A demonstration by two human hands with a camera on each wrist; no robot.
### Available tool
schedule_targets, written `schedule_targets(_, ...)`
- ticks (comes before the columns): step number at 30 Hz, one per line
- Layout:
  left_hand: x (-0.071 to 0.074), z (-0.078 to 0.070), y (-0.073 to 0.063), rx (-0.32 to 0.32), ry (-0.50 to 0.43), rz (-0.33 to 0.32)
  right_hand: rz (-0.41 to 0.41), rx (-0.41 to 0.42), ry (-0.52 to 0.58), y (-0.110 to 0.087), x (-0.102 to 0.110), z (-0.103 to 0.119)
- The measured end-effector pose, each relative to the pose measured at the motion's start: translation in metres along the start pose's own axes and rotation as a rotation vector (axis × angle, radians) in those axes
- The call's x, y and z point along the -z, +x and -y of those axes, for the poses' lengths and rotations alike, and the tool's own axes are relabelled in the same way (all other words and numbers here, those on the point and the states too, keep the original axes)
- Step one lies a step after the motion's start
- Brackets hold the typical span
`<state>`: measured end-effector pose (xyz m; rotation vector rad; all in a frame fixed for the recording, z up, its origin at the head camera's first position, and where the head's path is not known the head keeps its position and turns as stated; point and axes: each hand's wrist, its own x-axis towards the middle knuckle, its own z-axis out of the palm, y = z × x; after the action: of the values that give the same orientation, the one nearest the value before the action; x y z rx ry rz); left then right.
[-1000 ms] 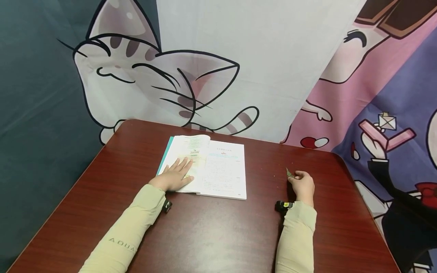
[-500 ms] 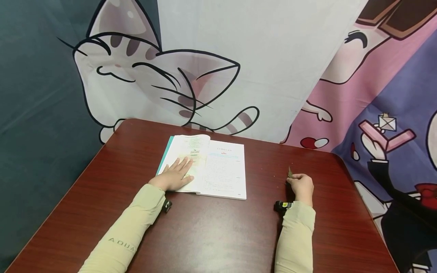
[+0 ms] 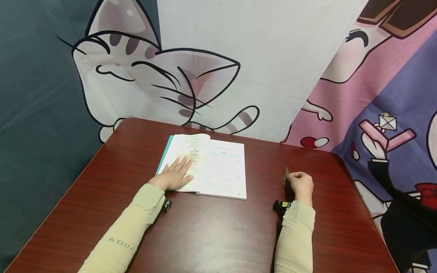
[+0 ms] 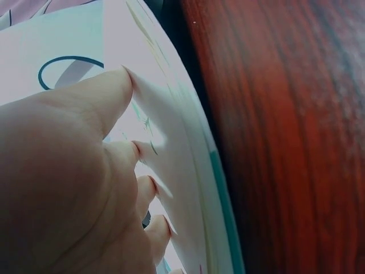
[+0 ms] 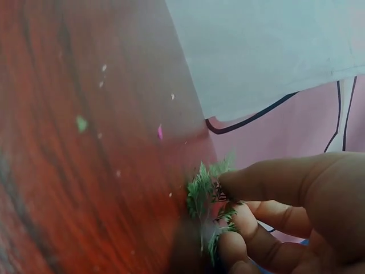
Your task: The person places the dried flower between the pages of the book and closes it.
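Note:
An open book [image 3: 223, 170] with a teal cover edge lies on the table, its printed pages facing up. Flat on its left page rests my left hand [image 3: 173, 177], fingers spread. The left wrist view shows the fingertips [image 4: 149, 185] against the white page [image 4: 182, 148]. Off to the right of the book, my right hand [image 3: 302, 186] pinches a small green feathery leaf sprig [image 3: 286, 177] between thumb and fingers. In the right wrist view the sprig [image 5: 208, 200] has finely cut leaflets, and the fingertips cover part of it.
The brown wooden table [image 3: 218, 235] carries tiny scattered bits, among them a green fragment [image 5: 81, 124] and a pink fragment [image 5: 160, 132]. Behind the far edge hangs a cartoon-printed cloth [image 3: 280, 76]. A black wrist camera [image 3: 282, 206] sits on my right wrist.
The sprig has turned in my right hand's fingers and now shows more of its length to the left of them. My left hand has stayed on the page.

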<state>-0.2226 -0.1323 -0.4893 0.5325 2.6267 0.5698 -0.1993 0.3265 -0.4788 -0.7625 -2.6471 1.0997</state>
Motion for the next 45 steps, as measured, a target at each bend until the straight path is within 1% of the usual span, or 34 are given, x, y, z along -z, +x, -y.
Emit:
schedule_targets(4, 0.002, -0.003, -0.003, 0.000, 0.005, -0.003, 0.019, 0.001, 0.029, 0.000, 0.000, 0.004)
schedule_targets(9, 0.008, -0.009, -0.008, 0.002, -0.005, 0.012, 0.002, 0.003, 0.082, -0.002, 0.000, 0.011)
schedule_targets(17, 0.002, -0.001, -0.001, 0.004, -0.002, 0.000, -0.047, 0.037, 0.158, -0.004, -0.002, 0.021)
schedule_targets(19, 0.004, -0.004, -0.003, 0.011, 0.008, 0.004, -0.053, 0.050, 0.171, -0.004, -0.004, 0.023)
schedule_targets(23, 0.009, -0.011, -0.007, 0.009, -0.001, 0.011, -0.056, 0.080, 0.181, -0.005, -0.008, 0.030)
schedule_targets(28, 0.013, -0.015, -0.010, 0.004, 0.000, 0.007, -0.021, 0.124, 0.190, -0.009, -0.013, 0.040)
schedule_targets(33, 0.012, -0.015, -0.010, 0.004, 0.005, 0.006, 0.032, 0.154, 0.215, -0.013, -0.021, 0.048)
schedule_targets(38, 0.011, -0.012, -0.009, -0.004, -0.008, 0.010, 0.042, 0.186, 0.262, -0.017, -0.030, 0.056)
schedule_targets(41, 0.008, -0.008, -0.006, 0.001, -0.007, 0.012, 0.051, 0.195, 0.293, -0.020, -0.035, 0.061)
schedule_targets(45, 0.003, -0.001, -0.001, 0.001, -0.003, 0.003, 0.086, 0.197, 0.344, -0.024, -0.042, 0.069)
